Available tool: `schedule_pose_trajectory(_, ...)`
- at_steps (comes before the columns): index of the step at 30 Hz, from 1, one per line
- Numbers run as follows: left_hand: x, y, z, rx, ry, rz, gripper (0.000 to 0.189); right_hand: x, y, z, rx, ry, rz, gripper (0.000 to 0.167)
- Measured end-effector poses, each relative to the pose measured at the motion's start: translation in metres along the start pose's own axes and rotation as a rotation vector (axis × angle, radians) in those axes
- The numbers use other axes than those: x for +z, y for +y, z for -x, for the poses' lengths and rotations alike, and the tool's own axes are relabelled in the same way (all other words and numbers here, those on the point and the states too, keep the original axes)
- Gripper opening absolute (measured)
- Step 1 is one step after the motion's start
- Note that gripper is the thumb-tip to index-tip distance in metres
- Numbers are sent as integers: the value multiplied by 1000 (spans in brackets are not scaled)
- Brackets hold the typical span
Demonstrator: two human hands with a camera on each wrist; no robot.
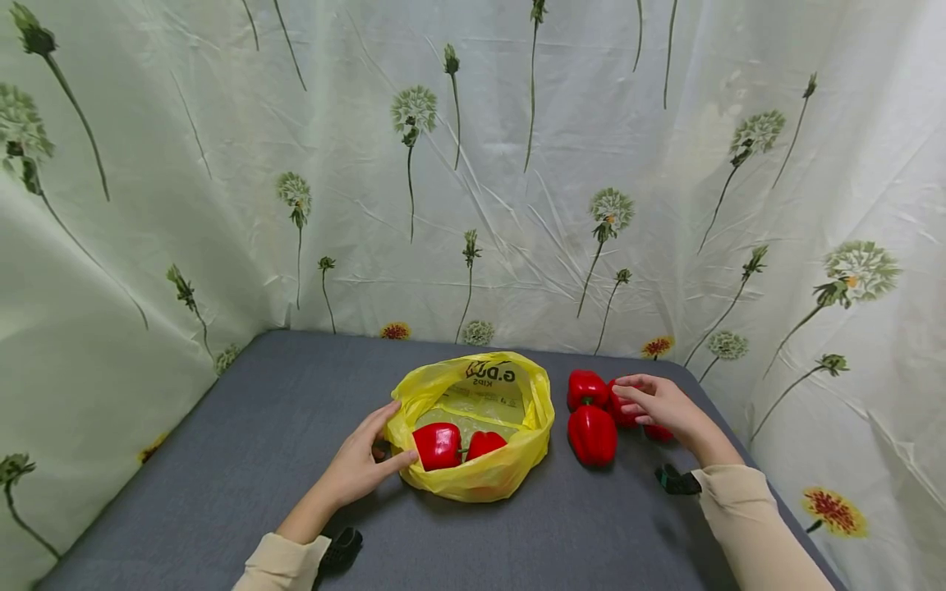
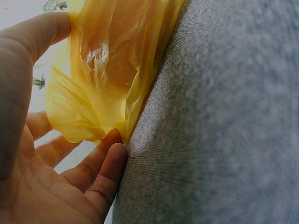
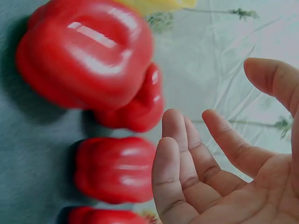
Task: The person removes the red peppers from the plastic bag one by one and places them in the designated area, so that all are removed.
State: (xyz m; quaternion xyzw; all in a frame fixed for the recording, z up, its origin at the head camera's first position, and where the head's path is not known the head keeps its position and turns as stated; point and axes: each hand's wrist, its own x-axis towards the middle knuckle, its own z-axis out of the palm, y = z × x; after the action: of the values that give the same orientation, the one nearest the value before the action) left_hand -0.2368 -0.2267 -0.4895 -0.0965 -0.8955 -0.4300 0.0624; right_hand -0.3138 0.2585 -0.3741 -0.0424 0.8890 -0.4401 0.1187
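Observation:
In the head view a yellow plastic bag [image 1: 510, 484] stands with its mouth wide, printed letters on its inner back wall. Two red bell peppers [image 1: 438, 447] show inside it. My left hand [image 1: 358, 468] rests against the bag's left side, thumb and fingers spread; the left wrist view shows its fingertips touching the yellow film [image 2: 107, 60]. To the right of the bag sit several red bell peppers [image 1: 593, 437] close together. Over the rear right ones hovers my right hand [image 1: 668, 410], fingers loosely bent and holding nothing, apart from the nearest pepper [image 3: 117, 170] in the right wrist view.
A grey cloth-covered table [image 1: 281, 427] carries everything. Behind it and along both sides hangs a pale curtain [image 1: 355, 123] with dandelion prints. Dark straps [image 1: 342, 550] sit at both wrists, by the beige sleeves.

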Motion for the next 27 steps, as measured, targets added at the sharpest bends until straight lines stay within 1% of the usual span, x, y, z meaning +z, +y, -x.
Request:
schedule_pose_trajectory(5,-1,1,0,-3,-2,0,93,7,-27,-2,-39,-7,40,62)
schedule_pose_trajectory(9,-1,1,0,-4,-2,-1,94,22,-44,-7,-66,-30,60,59)
schedule_pose_trajectory(13,0,1,0,-5,-2,-2,94,38,-56,-12,-103,-75,66,56)
schedule_pose_trajectory(16,0,0,0,-3,-4,-1,94,49,-65,-16,-128,-117,42,55)
schedule_pose_trajectory(21,0,0,0,-1,-4,3,94,65,-80,-21,-146,-191,-20,56)
schedule_pose_trajectory(27,-1,-1,-1,5,-6,8,93,84,-99,-25,-182,-271,-37,51)
